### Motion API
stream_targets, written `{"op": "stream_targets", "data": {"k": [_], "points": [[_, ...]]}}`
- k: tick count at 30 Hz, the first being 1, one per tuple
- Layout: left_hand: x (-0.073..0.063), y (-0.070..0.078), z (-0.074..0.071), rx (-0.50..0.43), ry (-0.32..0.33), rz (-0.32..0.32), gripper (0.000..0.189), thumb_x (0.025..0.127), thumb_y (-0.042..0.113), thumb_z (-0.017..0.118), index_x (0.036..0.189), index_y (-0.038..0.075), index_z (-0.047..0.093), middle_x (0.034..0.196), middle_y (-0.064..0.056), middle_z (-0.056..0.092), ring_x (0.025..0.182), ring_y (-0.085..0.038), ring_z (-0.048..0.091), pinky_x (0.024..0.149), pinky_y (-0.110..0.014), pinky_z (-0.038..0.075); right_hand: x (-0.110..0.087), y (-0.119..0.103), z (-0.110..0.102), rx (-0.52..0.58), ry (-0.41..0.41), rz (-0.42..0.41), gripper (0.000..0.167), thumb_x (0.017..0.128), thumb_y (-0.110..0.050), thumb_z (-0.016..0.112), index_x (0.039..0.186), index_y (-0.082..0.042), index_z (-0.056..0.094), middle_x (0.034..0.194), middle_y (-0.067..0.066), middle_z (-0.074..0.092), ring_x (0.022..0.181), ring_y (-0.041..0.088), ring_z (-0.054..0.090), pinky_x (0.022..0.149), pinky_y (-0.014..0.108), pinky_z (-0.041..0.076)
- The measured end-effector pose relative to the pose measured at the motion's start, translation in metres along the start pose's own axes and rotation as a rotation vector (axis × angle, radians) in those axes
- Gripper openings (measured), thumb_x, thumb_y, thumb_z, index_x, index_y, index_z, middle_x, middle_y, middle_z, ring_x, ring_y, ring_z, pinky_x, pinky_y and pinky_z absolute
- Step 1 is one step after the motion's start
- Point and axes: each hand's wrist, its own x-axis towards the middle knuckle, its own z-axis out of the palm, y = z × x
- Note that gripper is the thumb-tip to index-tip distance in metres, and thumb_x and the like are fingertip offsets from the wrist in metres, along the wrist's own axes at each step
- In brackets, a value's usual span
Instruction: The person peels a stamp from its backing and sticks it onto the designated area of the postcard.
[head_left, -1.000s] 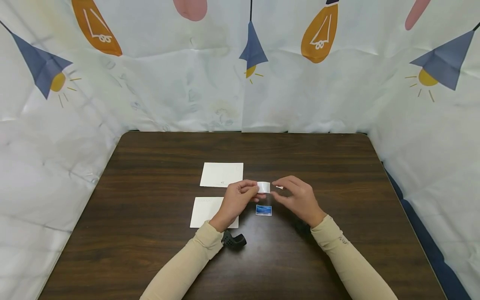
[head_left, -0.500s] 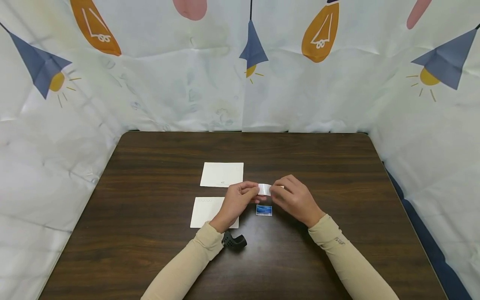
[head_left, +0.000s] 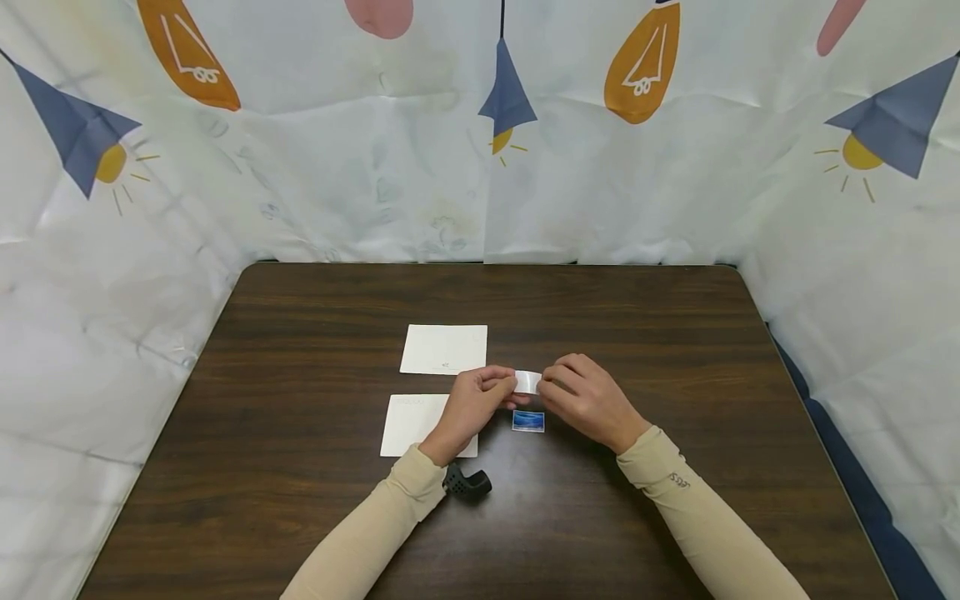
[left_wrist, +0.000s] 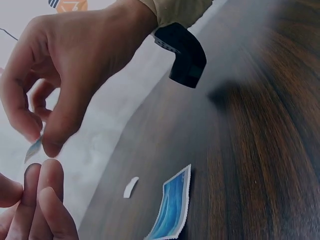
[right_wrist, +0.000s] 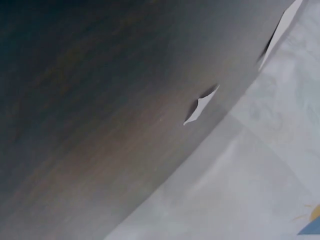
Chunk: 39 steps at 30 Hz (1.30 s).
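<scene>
Between my hands, above the table, is a small stamp with its glossy white back up [head_left: 528, 382], slightly bent. My left hand [head_left: 480, 400] pinches its left end. My right hand [head_left: 588, 400] pinches its right edge with thumb and fingertips. In the left wrist view, a coloured sliver of the held stamp [left_wrist: 33, 149] shows under the right hand's fingertips. A blue stamp with a white perforated border [head_left: 528, 421] lies face up on the table just below the hands. The right wrist view shows neither hand.
Two white cards lie left of centre, one farther back [head_left: 444, 349] and one nearer [head_left: 412, 425], partly behind the left forearm. A white paper scrap [right_wrist: 201, 107] lies on the dark wooden table [head_left: 315, 333]. Patterned white curtain [head_left: 375, 183] surrounds the table.
My right hand has closed in from just right of the held stamp and now pinches its right edge. The left hand has stayed almost still, and the blue stamp lies where it was.
</scene>
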Motion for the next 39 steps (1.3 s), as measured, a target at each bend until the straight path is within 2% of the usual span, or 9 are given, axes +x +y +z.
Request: {"op": "stream_targets", "data": {"k": [3, 9, 15, 17, 20, 23, 28, 35, 39], "points": [[0.0, -0.002, -0.002, 0.011, 0.002, -0.002, 0.027, 0.102, 0.017, 0.064, 0.12, -0.002, 0.07, 0.105, -0.021, 0.08, 0.084, -0.011, 0.079, 0.078, -0.023, 0.063, 0.002, 0.0, 0.0, -0.012, 0.002, -0.043, 0.004, 0.096, -0.012, 0.073, 0.095, -0.009, 0.075, 0.094, 0.003, 0.075, 0.091, 0.021, 0.065, 0.08, 0.032, 0.059], [0.0, -0.004, -0.005, 0.071, 0.0, 0.007, 0.027, 0.102, 0.016, 0.063, 0.121, -0.002, 0.07, 0.106, -0.021, 0.08, 0.086, -0.013, 0.079, 0.077, -0.024, 0.064, 0.008, -0.002, 0.001, -0.019, 0.01, -0.112, 0.029, 0.11, -0.011, 0.049, 0.095, -0.008, 0.073, 0.092, 0.002, 0.075, 0.09, 0.019, 0.066, 0.078, 0.03, 0.058], [-0.003, -0.002, -0.012, 0.141, 0.014, 0.011, 0.026, 0.102, 0.018, 0.064, 0.12, 0.001, 0.073, 0.101, -0.017, 0.081, 0.087, -0.018, 0.08, 0.077, -0.03, 0.064, 0.016, -0.003, 0.003, -0.017, -0.008, -0.154, 0.004, 0.095, -0.003, 0.073, 0.097, -0.007, 0.073, 0.091, 0.003, 0.075, 0.088, 0.02, 0.067, 0.078, 0.031, 0.059], [-0.004, 0.0, -0.015, 0.162, 0.023, 0.008, 0.025, 0.102, 0.019, 0.065, 0.118, 0.002, 0.074, 0.098, -0.016, 0.082, 0.087, -0.019, 0.079, 0.078, -0.034, 0.064, 0.018, -0.003, 0.003, -0.024, -0.012, -0.169, 0.011, 0.089, -0.002, 0.078, 0.098, -0.006, 0.073, 0.09, 0.004, 0.076, 0.088, 0.02, 0.067, 0.08, 0.03, 0.06], [-0.004, 0.002, -0.019, 0.187, 0.029, 0.016, 0.025, 0.101, 0.019, 0.065, 0.117, 0.002, 0.074, 0.096, -0.016, 0.082, 0.084, -0.019, 0.079, 0.078, -0.037, 0.065, 0.022, -0.004, 0.004, -0.031, -0.022, -0.193, 0.006, 0.094, -0.002, 0.073, 0.098, -0.006, 0.075, 0.089, 0.003, 0.075, 0.087, 0.019, 0.066, 0.081, 0.03, 0.06], [-0.004, 0.004, -0.022, 0.197, 0.03, 0.017, 0.025, 0.1, 0.018, 0.066, 0.115, 0.001, 0.075, 0.096, -0.017, 0.081, 0.083, -0.019, 0.08, 0.079, -0.036, 0.065, 0.026, -0.005, 0.004, -0.036, -0.038, -0.21, 0.014, 0.101, -0.003, 0.063, 0.097, -0.006, 0.076, 0.089, 0.003, 0.075, 0.087, 0.019, 0.066, 0.082, 0.03, 0.06], [-0.004, 0.007, -0.03, 0.246, 0.022, 0.031, 0.026, 0.102, 0.021, 0.064, 0.113, 0.002, 0.076, 0.096, -0.017, 0.082, 0.087, -0.022, 0.08, 0.078, -0.036, 0.066, 0.033, -0.006, 0.005, -0.037, -0.062, -0.215, 0.008, 0.092, -0.005, 0.076, 0.1, -0.006, 0.076, 0.093, 0.003, 0.077, 0.09, 0.019, 0.067, 0.084, 0.029, 0.061], [-0.006, 0.014, -0.046, 0.427, 0.044, 0.092, 0.025, 0.102, 0.024, 0.063, 0.112, 0.007, 0.078, 0.096, -0.006, 0.082, 0.091, -0.021, 0.079, 0.08, -0.033, 0.065, 0.043, -0.004, 0.012, 0.039, -0.023, -0.151, 0.017, 0.082, -0.007, 0.086, 0.096, -0.008, 0.077, 0.088, 0.003, 0.076, 0.086, 0.018, 0.068, 0.081, 0.028, 0.061], [-0.005, 0.016, -0.06, 0.612, 0.09, 0.197, 0.028, 0.101, 0.024, 0.062, 0.115, 0.006, 0.078, 0.101, -0.004, 0.082, 0.095, -0.019, 0.08, 0.083, -0.036, 0.064, 0.046, -0.002, 0.019, 0.087, -0.009, -0.074, 0.021, 0.076, -0.009, 0.09, 0.094, -0.009, 0.079, 0.087, 0.003, 0.076, 0.084, 0.018, 0.066, 0.08, 0.028, 0.061]]}}
